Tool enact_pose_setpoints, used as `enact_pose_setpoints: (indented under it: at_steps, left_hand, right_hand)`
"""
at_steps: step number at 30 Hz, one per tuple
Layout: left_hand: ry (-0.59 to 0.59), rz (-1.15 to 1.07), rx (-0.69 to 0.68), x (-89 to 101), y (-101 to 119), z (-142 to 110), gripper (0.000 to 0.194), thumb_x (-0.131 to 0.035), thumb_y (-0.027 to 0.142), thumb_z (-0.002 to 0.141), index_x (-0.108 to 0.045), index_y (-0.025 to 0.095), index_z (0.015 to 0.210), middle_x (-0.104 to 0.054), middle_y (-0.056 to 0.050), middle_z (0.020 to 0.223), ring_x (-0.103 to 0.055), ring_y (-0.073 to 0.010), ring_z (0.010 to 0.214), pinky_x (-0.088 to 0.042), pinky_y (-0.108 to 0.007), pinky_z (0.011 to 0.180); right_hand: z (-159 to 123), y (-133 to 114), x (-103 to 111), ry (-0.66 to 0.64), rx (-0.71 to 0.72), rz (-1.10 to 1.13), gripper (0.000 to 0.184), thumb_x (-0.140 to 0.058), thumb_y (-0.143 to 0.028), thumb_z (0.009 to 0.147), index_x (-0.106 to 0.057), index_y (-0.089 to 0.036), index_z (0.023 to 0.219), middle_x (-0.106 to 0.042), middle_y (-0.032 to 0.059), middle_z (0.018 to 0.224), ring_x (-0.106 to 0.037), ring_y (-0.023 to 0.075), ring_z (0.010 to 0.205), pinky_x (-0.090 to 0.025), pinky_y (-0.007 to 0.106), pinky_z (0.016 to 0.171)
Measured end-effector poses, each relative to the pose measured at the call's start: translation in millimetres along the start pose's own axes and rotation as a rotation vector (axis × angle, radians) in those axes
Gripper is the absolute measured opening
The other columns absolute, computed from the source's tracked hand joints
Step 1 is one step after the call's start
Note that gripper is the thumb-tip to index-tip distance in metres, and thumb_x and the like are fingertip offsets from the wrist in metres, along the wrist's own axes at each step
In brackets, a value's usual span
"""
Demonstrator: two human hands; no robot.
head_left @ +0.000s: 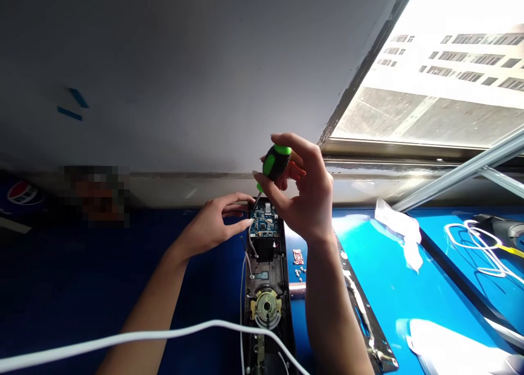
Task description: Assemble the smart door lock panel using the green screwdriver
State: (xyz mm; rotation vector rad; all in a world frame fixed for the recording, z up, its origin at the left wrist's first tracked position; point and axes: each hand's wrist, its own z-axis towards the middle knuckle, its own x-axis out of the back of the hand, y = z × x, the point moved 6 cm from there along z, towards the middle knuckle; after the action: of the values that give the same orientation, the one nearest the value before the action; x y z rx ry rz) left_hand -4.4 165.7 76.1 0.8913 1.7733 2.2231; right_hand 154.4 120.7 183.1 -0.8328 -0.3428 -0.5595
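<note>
A long black housing (284,287), which looks like part of an electronic door lock, lies open on the blue table. A blue circuit board (264,225) sits at its far end, and a round metal mechanism (267,306) is nearer to me. My right hand (305,184) is closed around a green and black screwdriver (275,163). Its shaft slants down to the board's far left corner; the tip is hard to make out. My left hand (216,222) grips the housing's far left side, with the thumb at the board's left edge and the fingertips close to the screwdriver shaft.
Small screws (301,274) and a little red board (297,256) lie right of the housing. Beyond my right forearm is a black plate (370,320). A white cable (196,328) crosses the foreground. Plastic bags (399,230) and coiled white cable (477,241) lie farther right. A wall stands behind.
</note>
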Motion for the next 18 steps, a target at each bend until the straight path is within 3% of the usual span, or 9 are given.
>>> enact_pose_setpoints:
  at_steps: [5, 9, 14, 18]
  left_hand:
    - [-0.003, -0.046, 0.044, -1.2, -6.4, 2.0, 0.039, -0.079, 0.032, 0.086, -0.070, 0.021, 0.123, -0.075, -0.007, 0.129, -0.071, -0.0270, 0.123, -0.054, -0.042, 0.115]
    - [0.000, -0.089, 0.040, -2.4, -10.8, 2.6, 0.040, -0.080, 0.031, 0.085, -0.070, 0.021, 0.122, -0.076, -0.008, 0.127, -0.072, -0.0276, 0.121, -0.056, -0.042, 0.112]
    - [0.010, -0.109, 0.027, -3.8, -12.7, 2.6, 0.041, -0.081, 0.028, 0.084, -0.070, 0.020, 0.123, -0.076, -0.008, 0.127, -0.072, -0.0275, 0.121, -0.055, -0.042, 0.113]
    - [0.029, -0.126, 0.009, -4.7, -7.6, 2.9, 0.042, -0.082, 0.027, 0.083, -0.070, 0.020, 0.123, -0.076, -0.007, 0.126, -0.072, -0.0262, 0.120, -0.055, -0.041, 0.114]
  right_hand:
    - [-1.9, 7.2, -0.9, 0.046, 0.032, 0.008, 0.043, -0.057, -0.029, 0.100, -0.047, -0.031, 0.142, -0.069, 0.0044, 0.113, -0.068, 0.0177, 0.084, -0.063, 0.038, 0.078]
    - [-2.1, 11.1, -1.6, 0.053, 0.001, -0.041, 0.045, -0.064, -0.035, 0.098, -0.052, -0.032, 0.142, -0.067, 0.0043, 0.104, -0.061, 0.0170, 0.070, -0.063, 0.041, 0.073]
    - [-0.5, 6.3, -0.3, 0.132, -0.001, -0.140, 0.038, -0.069, -0.042, 0.096, -0.061, -0.032, 0.131, -0.066, 0.0057, 0.113, -0.057, 0.0151, 0.067, -0.063, 0.039, 0.072]
    - [0.1, -0.3, 0.7, 0.051, 0.016, -0.113, 0.034, -0.059, -0.028, 0.100, -0.058, -0.028, 0.133, -0.068, 0.0057, 0.111, -0.062, 0.0154, 0.071, -0.062, 0.037, 0.073]
